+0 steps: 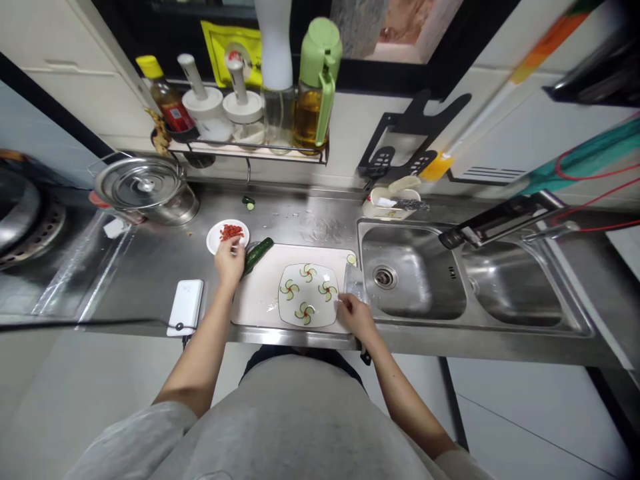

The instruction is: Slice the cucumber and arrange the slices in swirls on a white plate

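Note:
My left hand (pixel 231 263) reaches over the near edge of a small white plate (pixel 214 238) of chopped red bits (pixel 231 231). Its fingertips are pinched together by the bits; whatever they hold is too small to make out. Beside it, a dark green cucumber piece (pixel 259 255) lies across the cutting board's (pixel 257 303) upper left corner. On the board sits a squarish white plate (pixel 309 293) with several pinwheels of curved cucumber slices (pixel 305 313), red at their centres. My right hand (pixel 356 315) is closed at this plate's right rim. A broad knife blade (pixel 355 280) lies beyond it, partly hidden.
To the right is a double sink (pixel 420 273) with a faucet (pixel 550 230). A lidded steel pot (pixel 150 190) stands at the back left, and a white power bank (pixel 185 305) lies near the front edge. Bottles and seasoning jars fill a wall rack (pixel 250 150).

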{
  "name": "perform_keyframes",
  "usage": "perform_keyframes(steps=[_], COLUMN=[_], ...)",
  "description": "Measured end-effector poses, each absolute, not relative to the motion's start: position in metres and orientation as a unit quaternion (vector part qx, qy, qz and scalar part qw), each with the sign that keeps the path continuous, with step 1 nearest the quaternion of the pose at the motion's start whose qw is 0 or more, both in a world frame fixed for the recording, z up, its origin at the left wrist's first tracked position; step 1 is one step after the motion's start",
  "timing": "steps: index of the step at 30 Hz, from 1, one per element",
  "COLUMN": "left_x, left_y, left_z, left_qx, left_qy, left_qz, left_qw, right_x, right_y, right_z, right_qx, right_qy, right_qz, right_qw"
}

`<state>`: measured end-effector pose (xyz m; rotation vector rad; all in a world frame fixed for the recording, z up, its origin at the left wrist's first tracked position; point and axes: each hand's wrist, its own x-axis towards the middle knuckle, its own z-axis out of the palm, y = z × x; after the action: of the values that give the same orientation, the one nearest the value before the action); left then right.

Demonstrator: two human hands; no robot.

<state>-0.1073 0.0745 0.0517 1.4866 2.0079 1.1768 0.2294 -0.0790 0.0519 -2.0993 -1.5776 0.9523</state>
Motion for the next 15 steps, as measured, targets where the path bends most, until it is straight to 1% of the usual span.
perform_keyframes(steps=[3,8,11,15], left_x=[-0.081,-0.058,-0.055,-0.053], left_y=[0.038,-0.015,-0.027,-0.031], left_z=[0.051,0.039,0.031,0.021], left_qx=[0.58,0.559,0.54,0.526], left_qy=[0.662,0.656,0.655,0.653], left_qz=[0.383,0.294,0.254,0.223], left_qw=[0.28,0.413,0.463,0.497], right_x=[0.228,0.226,0.224,0.222], right_y=[-0.08,-0.082,-0.081,-0.079], right_z=[0.047,0.034,0.031,0.03], right_qx=[-0.748,-0.751,-0.76,-0.766], right_qy=[-0.546,-0.537,-0.524,-0.508], right_qz=[0.342,0.35,0.351,0.359], right_qw=[0.16,0.158,0.157,0.165])
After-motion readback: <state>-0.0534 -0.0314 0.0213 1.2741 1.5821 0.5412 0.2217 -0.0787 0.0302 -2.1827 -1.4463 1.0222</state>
